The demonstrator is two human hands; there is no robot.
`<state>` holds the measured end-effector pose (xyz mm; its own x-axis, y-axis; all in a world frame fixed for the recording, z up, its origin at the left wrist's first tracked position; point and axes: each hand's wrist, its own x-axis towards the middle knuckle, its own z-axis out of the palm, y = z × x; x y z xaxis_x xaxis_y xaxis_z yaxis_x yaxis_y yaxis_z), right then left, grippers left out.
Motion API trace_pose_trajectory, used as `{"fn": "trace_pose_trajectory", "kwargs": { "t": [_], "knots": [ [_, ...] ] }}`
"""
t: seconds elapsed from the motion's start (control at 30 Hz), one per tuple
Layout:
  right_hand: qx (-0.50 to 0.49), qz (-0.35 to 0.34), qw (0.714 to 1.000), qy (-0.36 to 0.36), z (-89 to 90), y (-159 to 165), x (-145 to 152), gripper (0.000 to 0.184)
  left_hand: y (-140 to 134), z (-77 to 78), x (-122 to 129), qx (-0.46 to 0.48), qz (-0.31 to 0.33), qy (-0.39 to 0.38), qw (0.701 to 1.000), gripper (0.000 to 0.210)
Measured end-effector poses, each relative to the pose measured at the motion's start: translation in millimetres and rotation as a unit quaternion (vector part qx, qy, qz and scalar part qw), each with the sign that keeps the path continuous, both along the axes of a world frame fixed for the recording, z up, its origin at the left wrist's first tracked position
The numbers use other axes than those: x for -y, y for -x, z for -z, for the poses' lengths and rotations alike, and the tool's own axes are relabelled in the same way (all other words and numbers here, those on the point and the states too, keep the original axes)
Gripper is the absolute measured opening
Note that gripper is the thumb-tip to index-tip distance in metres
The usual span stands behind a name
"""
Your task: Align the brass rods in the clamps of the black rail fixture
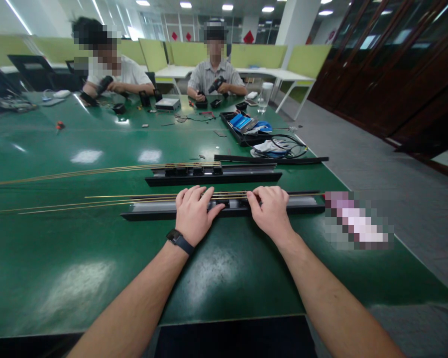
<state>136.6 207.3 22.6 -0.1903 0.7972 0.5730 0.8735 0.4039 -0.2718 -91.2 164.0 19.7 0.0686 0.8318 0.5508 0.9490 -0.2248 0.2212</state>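
In front of me on the green table lies a black channel rail (160, 216) with a silvery inside and dark blocks in its middle. Thin brass-coloured rods (231, 195) run along it and stick out well past its left end. My left hand (194, 211), with a dark watch on the wrist, lies over the rail's middle, fingers bent across the rods and thumb along a black block. My right hand (271, 209) is closed at the rods a little to the right; its thumb and fingers pinch there, and the fingertips are partly hidden.
A second black rail (246, 177) with rods lies just beyond. Farther back are a dark strip (272, 159), a looped cable with white cloth (274, 147) and a black tray (242, 140). A pixelated object (358, 219) is at right. Two people with power drills sit opposite.
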Motion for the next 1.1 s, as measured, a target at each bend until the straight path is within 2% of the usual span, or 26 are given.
{"fn": "trace_pose_trajectory", "kwargs": {
  "t": [0.47,0.77,1.1],
  "knots": [
    [-0.015,-0.005,0.999,0.029,-1.3,-1.6,-1.1,0.031,0.7,1.5,-0.5,0.005,0.003,-0.006,1.0,0.047],
    [-0.003,-0.002,1.0,0.004,-0.2,-0.5,-0.7,0.03,-0.3,0.8,-0.5,0.003,0.002,-0.008,1.0,0.047],
    [-0.007,-0.002,1.0,0.012,-1.0,-0.3,-1.4,0.031,0.6,1.6,-0.9,0.007,0.003,-0.005,1.0,0.047]
  ]
}}
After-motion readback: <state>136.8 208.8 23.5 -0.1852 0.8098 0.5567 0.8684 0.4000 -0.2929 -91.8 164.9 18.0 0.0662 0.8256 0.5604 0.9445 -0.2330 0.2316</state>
